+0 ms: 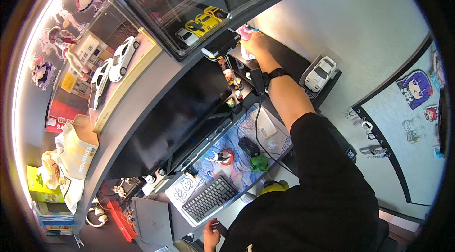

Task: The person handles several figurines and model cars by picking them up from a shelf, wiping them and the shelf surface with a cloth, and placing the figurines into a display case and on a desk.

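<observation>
My right hand (255, 43) is stretched to the far dark shelf, its fingers closed around a small pink-and-white item (244, 31), perhaps a figurine; the fingers hide part of it. A black device with a cable (258, 80) sits at that wrist, beside a black wristband. Low in the picture, my left hand (212, 234) hangs by the desk's front edge, fingers loosely curled, with nothing seen in it. Nearest to it is a grey keyboard (208, 198) on a printed desk mat (181, 190). Farther along the mat are a small figurine (224, 157), a black mouse (249, 146) and a crumpled green cloth-like thing (259, 163).
A large dark monitor (170, 120) stands behind the mat, under an overhead shelf with model cars (122, 59) and a paper bag (80, 149). A closed laptop (151, 221) lies at the left. A cased white model car (321, 73) sits right of my right arm.
</observation>
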The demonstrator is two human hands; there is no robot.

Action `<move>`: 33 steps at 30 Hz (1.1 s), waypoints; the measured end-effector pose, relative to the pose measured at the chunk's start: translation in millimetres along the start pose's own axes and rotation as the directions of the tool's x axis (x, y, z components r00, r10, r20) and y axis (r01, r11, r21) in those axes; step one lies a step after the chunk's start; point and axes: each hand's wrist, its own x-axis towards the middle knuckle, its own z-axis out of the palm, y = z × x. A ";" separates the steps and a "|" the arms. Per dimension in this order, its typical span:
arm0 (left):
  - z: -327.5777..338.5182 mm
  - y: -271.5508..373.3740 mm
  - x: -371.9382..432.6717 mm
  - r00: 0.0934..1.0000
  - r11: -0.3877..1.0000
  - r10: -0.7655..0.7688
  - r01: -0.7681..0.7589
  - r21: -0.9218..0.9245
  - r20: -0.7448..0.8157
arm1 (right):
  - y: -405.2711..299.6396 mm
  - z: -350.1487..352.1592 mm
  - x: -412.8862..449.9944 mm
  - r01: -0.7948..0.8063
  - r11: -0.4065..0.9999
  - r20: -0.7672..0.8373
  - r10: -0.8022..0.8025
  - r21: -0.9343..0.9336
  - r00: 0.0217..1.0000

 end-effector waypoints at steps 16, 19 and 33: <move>-3.9 22.5 -8.1 1.000 0.992 -0.005 0.008 0.129 -0.020 | 8.7 36.1 -30.0 -0.017 0.998 -0.274 0.031 0.054 0.961; -2.0 38.0 -10.9 0.999 0.985 -0.038 0.041 0.166 -0.021 | 13.1 37.2 -28.7 -0.088 0.983 -0.156 0.114 0.162 0.981; 6.4 43.9 -24.7 0.997 0.975 -0.058 0.066 0.214 -0.042 | 12.7 63.3 -23.6 0.103 0.991 -0.102 -0.111 -0.080 0.989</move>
